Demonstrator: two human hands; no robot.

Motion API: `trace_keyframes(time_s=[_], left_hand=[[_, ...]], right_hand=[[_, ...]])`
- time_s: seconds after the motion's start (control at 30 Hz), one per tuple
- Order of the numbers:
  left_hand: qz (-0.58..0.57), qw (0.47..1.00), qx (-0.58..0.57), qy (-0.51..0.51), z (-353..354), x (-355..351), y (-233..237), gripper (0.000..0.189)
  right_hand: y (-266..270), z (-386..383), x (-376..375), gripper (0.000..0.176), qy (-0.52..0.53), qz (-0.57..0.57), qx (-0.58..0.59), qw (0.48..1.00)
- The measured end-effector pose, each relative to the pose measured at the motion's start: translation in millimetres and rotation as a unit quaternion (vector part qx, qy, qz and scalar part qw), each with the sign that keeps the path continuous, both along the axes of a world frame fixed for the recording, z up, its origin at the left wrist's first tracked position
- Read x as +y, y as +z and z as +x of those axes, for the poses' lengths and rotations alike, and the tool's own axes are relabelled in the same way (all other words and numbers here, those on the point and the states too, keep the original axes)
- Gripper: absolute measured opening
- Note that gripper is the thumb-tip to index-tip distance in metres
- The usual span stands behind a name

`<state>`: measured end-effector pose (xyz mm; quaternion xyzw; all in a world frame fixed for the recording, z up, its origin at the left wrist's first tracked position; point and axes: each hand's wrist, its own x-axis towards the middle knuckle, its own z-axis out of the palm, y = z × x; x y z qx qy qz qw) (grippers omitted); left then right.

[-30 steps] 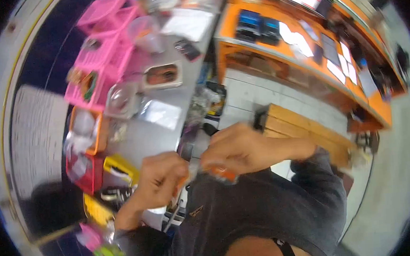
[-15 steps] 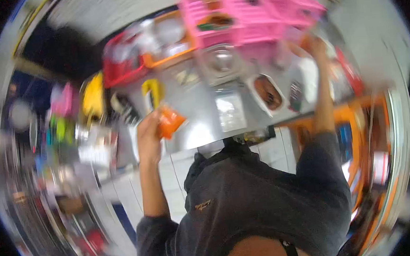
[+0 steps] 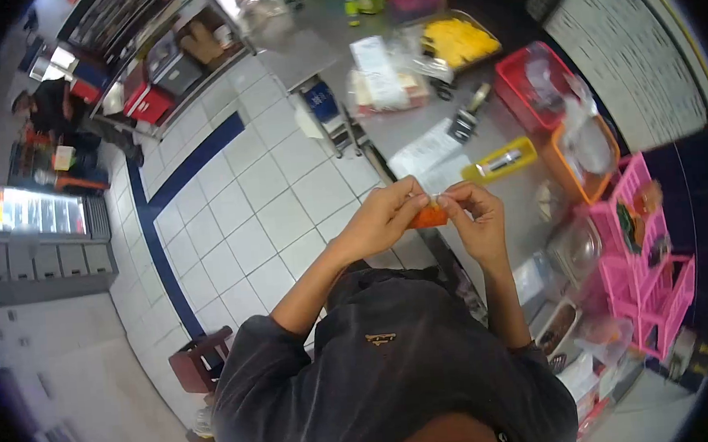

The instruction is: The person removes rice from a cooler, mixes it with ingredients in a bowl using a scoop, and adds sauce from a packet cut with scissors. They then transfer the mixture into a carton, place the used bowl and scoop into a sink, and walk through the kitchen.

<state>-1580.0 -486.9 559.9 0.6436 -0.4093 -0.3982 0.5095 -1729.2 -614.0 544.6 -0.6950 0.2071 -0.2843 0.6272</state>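
A small orange packet (image 3: 428, 215) is pinched at its top edge between both hands, in front of the chest. My left hand (image 3: 382, 216) has its thumb and fingers closed on the packet's left part. On the other side, my right hand (image 3: 474, 216) pinches the top right corner. Just beyond the hands, on the metal table, lie a yellow tool (image 3: 499, 160) and white printed papers (image 3: 427, 152).
Along the table's right side stand a red basket (image 3: 518, 99), an orange basket (image 3: 573, 181) and pink baskets (image 3: 636, 263). A tray of yellow food (image 3: 460, 41) is farther up. Another person (image 3: 59, 106) is at the far left, across the tiled floor (image 3: 261, 186).
The view has swung left, toward the floor. My right hand has come from the far right side of the table to the orange packet, which my left hand was holding alone.
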Motion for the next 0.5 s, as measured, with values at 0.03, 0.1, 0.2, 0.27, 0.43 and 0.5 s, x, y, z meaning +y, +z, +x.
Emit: trace_keyframes(time_s=[0.03, 0.1, 0.2, 0.27, 0.43, 0.5], left_hand=[[-0.021, 0.999, -0.026, -0.004, 22.3, 19.8, -1.5, 0.022], [-0.076, 0.992, -0.097, -0.002, 69.4, 55.6, -5.3, 0.022], [-0.038, 0.992, -0.117, 0.036, 133.3, 106.3, -8.2, 0.019], [-0.074, 0.981, -0.158, 0.079, 175.9, 134.2, -23.8, 0.018], [0.037, 0.964, 0.015, 0.262, 252.6, 165.8, -17.3, 0.03], [-0.024, 0.927, 0.268, 0.26, 270.4, 151.5, -17.5, 0.041]], right_hand=[[1.1, 22.2, 12.2, 0.003, 0.022, 0.01, -0.006, 1.0], [-1.8, 70.7, 34.3, 0.003, 0.047, 0.008, -0.016, 0.999], [-2.8, 136.0, 67.9, 0.004, 0.079, -0.004, -0.022, 0.997], [-4.3, 180.7, 85.8, 0.003, 0.075, -0.05, -0.028, 0.995], [-3.0, 285.9, 109.0, 0.01, 0.018, -0.255, -0.104, 0.961], [-2.7, 319.1, 117.3, 0.01, 0.097, -0.346, -0.113, 0.926]])
